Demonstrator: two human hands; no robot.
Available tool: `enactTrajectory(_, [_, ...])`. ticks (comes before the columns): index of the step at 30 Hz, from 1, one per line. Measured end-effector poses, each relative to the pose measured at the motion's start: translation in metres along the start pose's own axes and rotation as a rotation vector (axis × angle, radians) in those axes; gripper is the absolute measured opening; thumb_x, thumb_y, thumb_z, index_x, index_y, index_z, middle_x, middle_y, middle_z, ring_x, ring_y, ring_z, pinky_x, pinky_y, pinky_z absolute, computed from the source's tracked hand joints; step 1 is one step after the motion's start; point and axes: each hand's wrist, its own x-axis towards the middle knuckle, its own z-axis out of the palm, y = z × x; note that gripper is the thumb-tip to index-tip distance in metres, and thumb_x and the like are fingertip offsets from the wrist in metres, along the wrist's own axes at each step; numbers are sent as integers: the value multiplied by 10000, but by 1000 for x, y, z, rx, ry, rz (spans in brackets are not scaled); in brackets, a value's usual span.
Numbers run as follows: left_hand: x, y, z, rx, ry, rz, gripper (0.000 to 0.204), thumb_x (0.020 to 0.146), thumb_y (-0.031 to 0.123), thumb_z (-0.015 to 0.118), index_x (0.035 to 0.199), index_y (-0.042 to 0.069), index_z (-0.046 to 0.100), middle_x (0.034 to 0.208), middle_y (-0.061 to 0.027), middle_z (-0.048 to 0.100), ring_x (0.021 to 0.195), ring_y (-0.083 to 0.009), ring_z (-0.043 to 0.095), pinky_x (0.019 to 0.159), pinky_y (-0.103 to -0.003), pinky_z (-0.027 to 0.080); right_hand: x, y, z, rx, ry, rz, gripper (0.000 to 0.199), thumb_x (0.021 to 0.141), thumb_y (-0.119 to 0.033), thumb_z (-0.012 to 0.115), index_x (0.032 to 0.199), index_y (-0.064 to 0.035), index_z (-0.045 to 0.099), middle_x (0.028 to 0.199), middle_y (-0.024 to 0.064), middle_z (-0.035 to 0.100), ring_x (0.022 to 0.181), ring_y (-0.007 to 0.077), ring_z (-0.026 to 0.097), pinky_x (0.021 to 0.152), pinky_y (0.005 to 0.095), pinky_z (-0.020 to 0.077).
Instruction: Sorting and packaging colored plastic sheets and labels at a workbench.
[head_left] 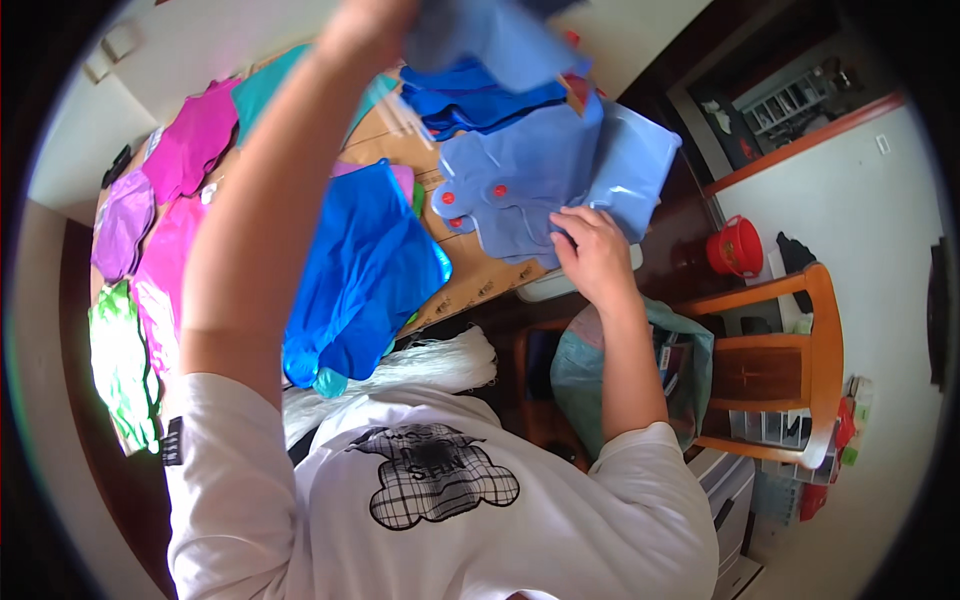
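Pale blue plastic sheet (520, 190) flat on tabletop (470, 280), right hand (592, 250) fingers pinching its near edge; left hand (365, 25) raised, clenched on another blue sheet (490, 35).

My left hand (375, 25) runs off the top edge, so I can't make out its fingers or its grip on the pale blue sheet (490, 40), which is blurred and cut off there too. My right hand (592, 250) covers part of the blue piece (530, 180) beneath it. My left forearm hides the middle of the table (470, 270).
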Motion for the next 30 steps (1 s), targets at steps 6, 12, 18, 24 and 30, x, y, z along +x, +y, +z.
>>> enactTrajectory(6, [-132,124,-2,660,66,189,265,959,210,555,1066,-22,625,893,-97,683,755,-130,672,696,-246,560,6,-6,-1,98,-68,49,202,783,-135,696,974,-71,711,1026,94,677,939,314,630,834,378,510])
enactTrajectory(12, [-277,24,2,1490,67,179,130,853,120,581,789,11,613,818,-178,576,664,-364,616,586,-429,528,30,5,-17,232,-245,275,284,852,-164,672,1112,-50,667,857,138,695,804,272,677,732,346,514])
enactTrajectory(18, [-320,-38,-4,1676,125,-12,168,854,170,633,862,5,607,799,-157,584,666,-378,615,607,-444,524,78,34,12,243,-326,277,321,864,-182,668,1154,-46,650,781,144,680,721,235,673,671,337,509])
enactTrajectory(24, [-341,-10,12,1366,211,57,378,821,253,729,1061,-17,618,856,-168,635,688,-309,645,633,-401,530,78,-32,0,103,-98,141,215,865,-222,675,988,-48,701,790,138,679,716,234,668,667,340,513])
enactTrajectory(30, [-412,31,-12,749,402,-432,253,924,221,669,918,-28,626,788,-30,647,748,-69,571,667,-229,457,76,-136,11,379,-176,-70,303,836,-267,711,1022,-31,679,1044,141,658,865,270,646,769,364,516])
